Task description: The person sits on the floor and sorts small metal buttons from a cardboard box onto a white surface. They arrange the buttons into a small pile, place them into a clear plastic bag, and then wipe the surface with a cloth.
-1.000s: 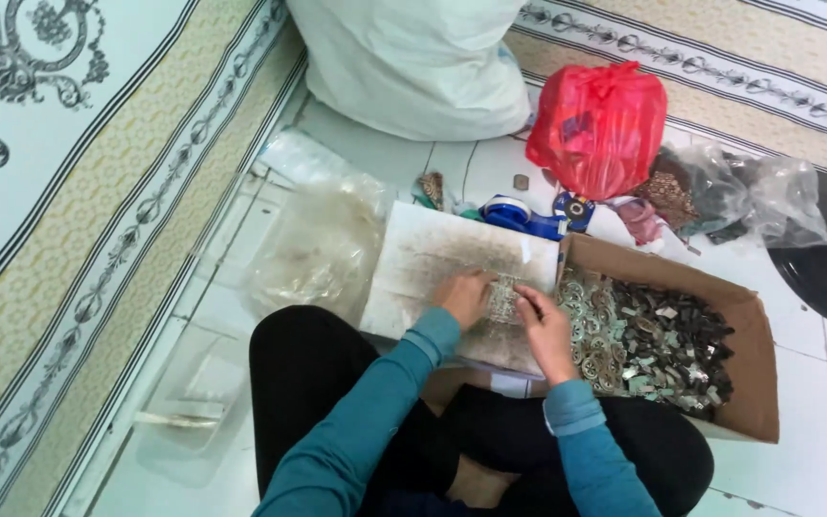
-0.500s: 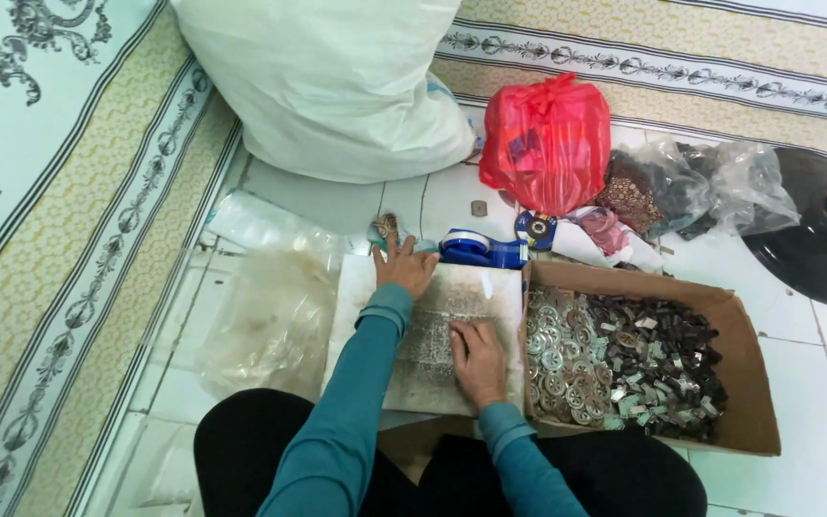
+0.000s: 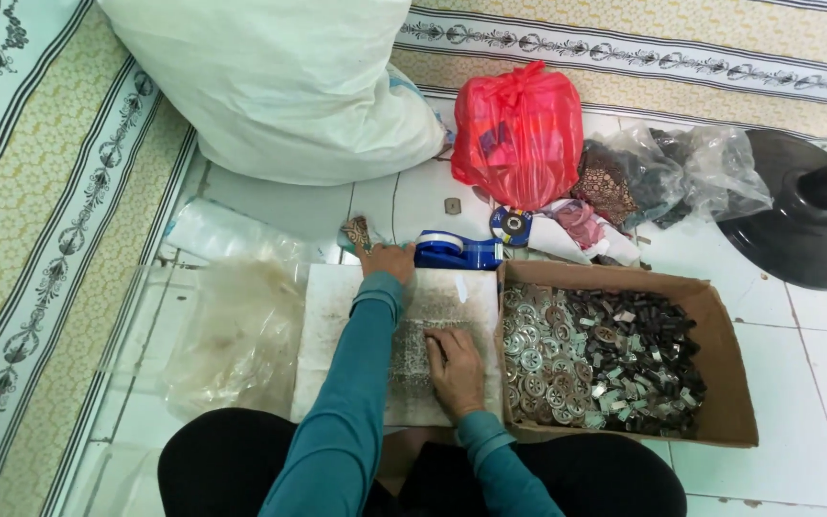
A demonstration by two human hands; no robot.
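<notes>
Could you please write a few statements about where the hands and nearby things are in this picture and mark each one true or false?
1. The right hand lies flat on the white board. True.
2. The left hand reaches to the far edge of the board, next to the blue tape dispenser. True.
3. The cardboard box is empty. False: it holds many small metal pieces, round ones on its left side.
4. The red plastic bag sits inside the box. False: it stands on the floor beyond the box.
5. A large white sack lies beyond the board. True.
</notes>
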